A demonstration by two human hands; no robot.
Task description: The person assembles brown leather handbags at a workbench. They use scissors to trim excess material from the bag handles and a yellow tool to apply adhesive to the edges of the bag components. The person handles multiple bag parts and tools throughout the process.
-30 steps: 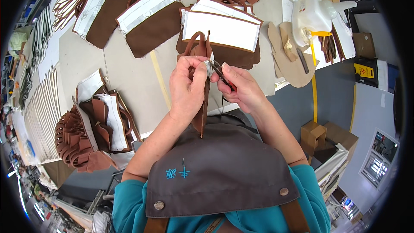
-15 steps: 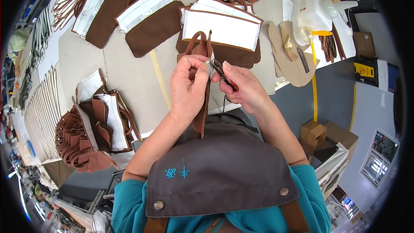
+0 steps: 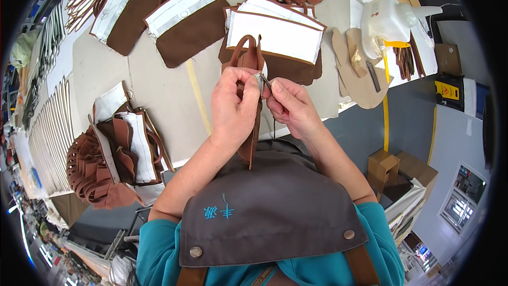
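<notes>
Well to the left of the grip, a bundle of folded brown pieces (image 3: 87, 172) lies near the edge of the table (image 3: 165, 107). At the grip itself, the left hand (image 3: 233, 108) has thumb and fingers pinched together on a loop-handled brown piece (image 3: 251, 147), which stands edge-on, running beyond the fingers and back toward the body. Meeting that pinch from the right is a slim dark tool (image 3: 266, 81), clasped in the right hand (image 3: 294, 107); whether its working ends are together I cannot tell. A slip of its tip could nick the brown piece or the left thumb, since all crowd into one spot; a slackened pinch could let the piece twist. Farther right of the grip, a white bottle (image 3: 382, 21) sits well apart.
</notes>
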